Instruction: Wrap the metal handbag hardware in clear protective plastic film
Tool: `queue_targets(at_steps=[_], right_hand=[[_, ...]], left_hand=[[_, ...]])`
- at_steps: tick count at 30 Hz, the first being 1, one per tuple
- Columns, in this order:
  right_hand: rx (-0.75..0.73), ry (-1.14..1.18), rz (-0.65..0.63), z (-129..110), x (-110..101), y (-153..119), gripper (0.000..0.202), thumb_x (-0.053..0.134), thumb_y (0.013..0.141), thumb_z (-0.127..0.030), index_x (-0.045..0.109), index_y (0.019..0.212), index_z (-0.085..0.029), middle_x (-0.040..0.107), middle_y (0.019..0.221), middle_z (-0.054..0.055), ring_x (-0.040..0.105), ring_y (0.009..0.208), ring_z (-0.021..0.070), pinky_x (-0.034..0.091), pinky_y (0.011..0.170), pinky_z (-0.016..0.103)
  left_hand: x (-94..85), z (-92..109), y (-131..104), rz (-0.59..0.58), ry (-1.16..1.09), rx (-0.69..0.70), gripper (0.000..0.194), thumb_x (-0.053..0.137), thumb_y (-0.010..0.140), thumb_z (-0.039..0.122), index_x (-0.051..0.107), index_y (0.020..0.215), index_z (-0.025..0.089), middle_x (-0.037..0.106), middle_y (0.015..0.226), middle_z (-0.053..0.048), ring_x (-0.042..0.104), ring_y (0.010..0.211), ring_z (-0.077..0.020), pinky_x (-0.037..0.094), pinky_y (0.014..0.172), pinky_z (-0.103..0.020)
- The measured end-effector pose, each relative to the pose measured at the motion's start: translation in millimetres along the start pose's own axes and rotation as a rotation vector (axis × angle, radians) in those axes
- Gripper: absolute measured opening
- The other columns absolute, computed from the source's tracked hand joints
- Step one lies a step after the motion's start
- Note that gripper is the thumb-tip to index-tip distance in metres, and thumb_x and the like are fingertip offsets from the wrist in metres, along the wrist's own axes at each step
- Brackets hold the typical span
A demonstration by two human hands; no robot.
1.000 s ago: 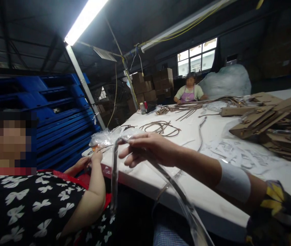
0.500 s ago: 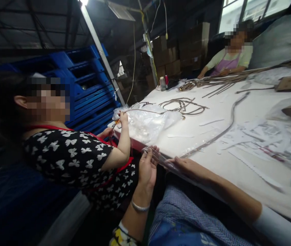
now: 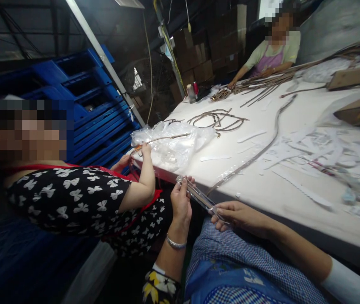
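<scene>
My left hand (image 3: 181,198) pinches the end of a long, narrow clear plastic sleeve (image 3: 200,196) in front of the table edge. Inside the sleeve shows a thin brown strap, like a belt (image 3: 256,157). My right hand (image 3: 232,214) grips the same sleeve a short way along, fingers curled round the plastic. From near my hands the sleeved strap runs up over the table edge and across the white tabletop (image 3: 221,175) towards the back right. What the right fingers cover is hidden.
A co-worker (image 3: 72,194) at my left handles a brown strap above crumpled plastic bags (image 3: 180,143). Coiled straps (image 3: 218,120) lie mid-table. Another person (image 3: 273,55) sits at the far side by a strap bundle (image 3: 262,86). White paper strips (image 3: 319,156) and cardboard boxes (image 3: 357,107) lie right.
My right hand has moved down and towards me, off the table edge, with the sleeve stretched between both hands. The co-worker's hands have shifted with their strap. The view has tilted slightly.
</scene>
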State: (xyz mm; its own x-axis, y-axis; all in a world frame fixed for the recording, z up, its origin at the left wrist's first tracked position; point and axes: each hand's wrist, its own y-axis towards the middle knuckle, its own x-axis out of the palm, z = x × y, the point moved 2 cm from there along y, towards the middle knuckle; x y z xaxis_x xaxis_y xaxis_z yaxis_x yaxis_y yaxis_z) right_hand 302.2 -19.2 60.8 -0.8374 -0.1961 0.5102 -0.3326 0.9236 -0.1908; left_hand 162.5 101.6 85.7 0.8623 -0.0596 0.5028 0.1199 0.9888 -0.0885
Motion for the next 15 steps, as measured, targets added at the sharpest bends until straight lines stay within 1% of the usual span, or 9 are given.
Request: queue_targets(at_steps=[2,5,8,11,15], right_hand=[[-0.015,0.003,0.022,4,0,0,0.037,0.067,0.084,-0.046,0.068,0.099,-0.012,0.070,0.091,0.008,0.066,0.073,0.0123,0.052,0.071,0.026],[-0.038,0.011,0.042,8,0,-2,0.037,0.064,0.086,-0.048,0.068,0.096,-0.012,0.069,0.091,0.008,0.064,0.070,0.0110,0.051,0.070,0.025],[-0.054,-0.021,0.055,11,0,-3,0.036,0.067,0.083,-0.047,0.068,0.094,-0.013,0.069,0.092,0.007,0.063,0.070,0.0113,0.051,0.069,0.025],[-0.060,-0.073,0.072,15,1,-2,0.035,0.071,0.079,-0.046,0.068,0.093,-0.014,0.069,0.086,0.005,0.062,0.066,0.0114,0.050,0.064,0.024],[-0.066,-0.059,0.102,20,3,2,0.038,0.069,0.080,-0.050,0.067,0.092,-0.014,0.067,0.078,0.003,0.061,0.059,0.0111,0.048,0.057,0.024]], left_hand=[[-0.1,-2,0,0.004,0.004,-0.005,0.019,0.072,0.081,0.024,0.070,0.096,0.011,0.072,0.102,-0.011,0.070,0.090,-0.0177,0.054,0.081,-0.027],[-1.1,-5,1,0.002,0.021,0.002,0.019,0.072,0.081,0.024,0.070,0.096,0.012,0.072,0.103,-0.011,0.070,0.091,-0.0179,0.054,0.081,-0.027],[-2.1,-7,2,-0.009,0.045,0.014,0.021,0.072,0.081,0.025,0.070,0.097,0.012,0.071,0.105,-0.012,0.070,0.093,-0.0186,0.054,0.083,-0.028],[-1.8,-9,0,-0.023,0.067,0.015,0.023,0.072,0.081,0.027,0.069,0.098,0.012,0.071,0.106,-0.012,0.070,0.093,-0.0190,0.053,0.083,-0.029],[-0.1,-12,-3,-0.016,0.075,0.005,0.024,0.072,0.081,0.028,0.069,0.098,0.012,0.072,0.105,-0.012,0.071,0.091,-0.0185,0.054,0.080,-0.027]])
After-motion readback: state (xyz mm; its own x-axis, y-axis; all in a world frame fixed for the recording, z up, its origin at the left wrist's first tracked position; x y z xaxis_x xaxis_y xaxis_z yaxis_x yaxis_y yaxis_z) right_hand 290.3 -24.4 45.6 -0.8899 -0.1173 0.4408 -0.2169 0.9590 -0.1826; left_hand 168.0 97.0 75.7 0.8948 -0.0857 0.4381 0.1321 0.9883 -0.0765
